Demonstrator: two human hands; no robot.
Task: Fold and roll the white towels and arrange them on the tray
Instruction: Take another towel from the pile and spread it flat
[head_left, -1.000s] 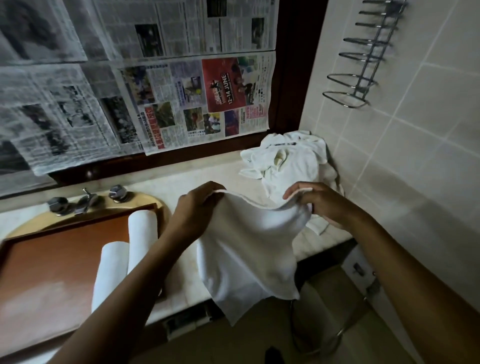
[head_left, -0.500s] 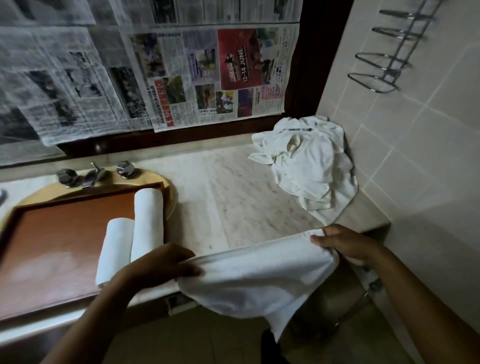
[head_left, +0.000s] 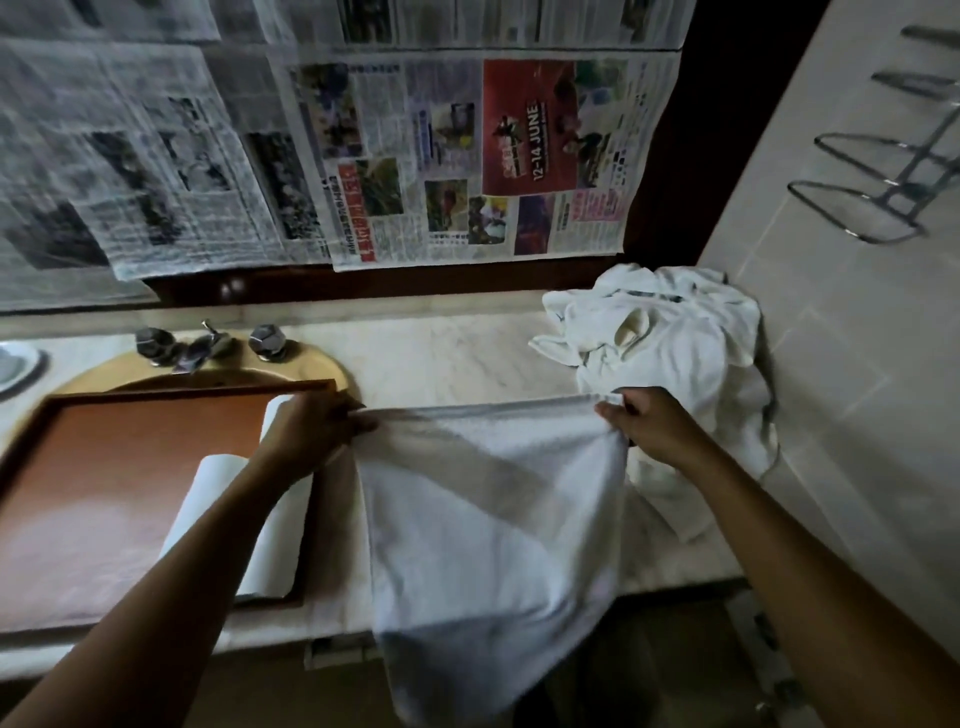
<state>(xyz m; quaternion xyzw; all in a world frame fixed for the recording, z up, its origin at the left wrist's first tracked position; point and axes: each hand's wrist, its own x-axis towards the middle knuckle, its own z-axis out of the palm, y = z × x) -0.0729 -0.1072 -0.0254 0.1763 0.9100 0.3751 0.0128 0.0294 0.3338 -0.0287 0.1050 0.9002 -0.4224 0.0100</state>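
Lying lower left, the tray (head_left: 104, 493) holds two rolls (head_left: 275, 551) at its right edge. Left grip (head_left: 311, 436) pinches one top corner of the towel (head_left: 493, 519), spread mid-frame over the desk (head_left: 457, 358), end hanging off; right grip (head_left: 654, 431) pinches the other. Pile (head_left: 675, 332) sits upper right.

Rolled towels (head_left: 213, 483) on tray (head_left: 104, 493) left; spread towel (head_left: 493, 519) centre; towel pile (head_left: 675, 338) right.
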